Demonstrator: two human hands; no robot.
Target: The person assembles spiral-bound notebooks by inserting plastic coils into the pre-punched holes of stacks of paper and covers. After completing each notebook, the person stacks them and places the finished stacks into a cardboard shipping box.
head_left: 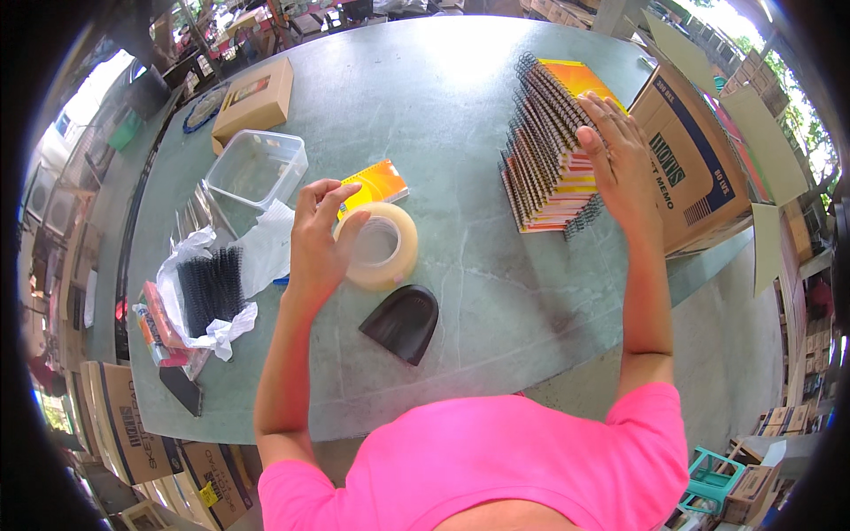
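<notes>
My right hand (620, 164) lies with fingers stretched out along the right side of a tall stack of spiral-bound notebooks (553, 159) with yellow and orange covers. My left hand (323, 234) is open, fingers curved and thumb apart from them. It hovers at the left edge of a wide roll of clear tape (405, 252), partly over it. Just beyond the roll lies a small yellow-orange spiral memo pad (381, 183), close to my left fingertips; whether they touch it I cannot tell. A dark rounded object (403, 323) sits on the table nearer me.
A printed cardboard box (691, 150) with raised flaps stands right of the stack. Left on the green table (478, 336) are black spiral coils (211, 288) in white wrapping, a clear plastic tub (257, 168) and a brown open-topped box (257, 102). More cartons (133, 425) stand below the left edge.
</notes>
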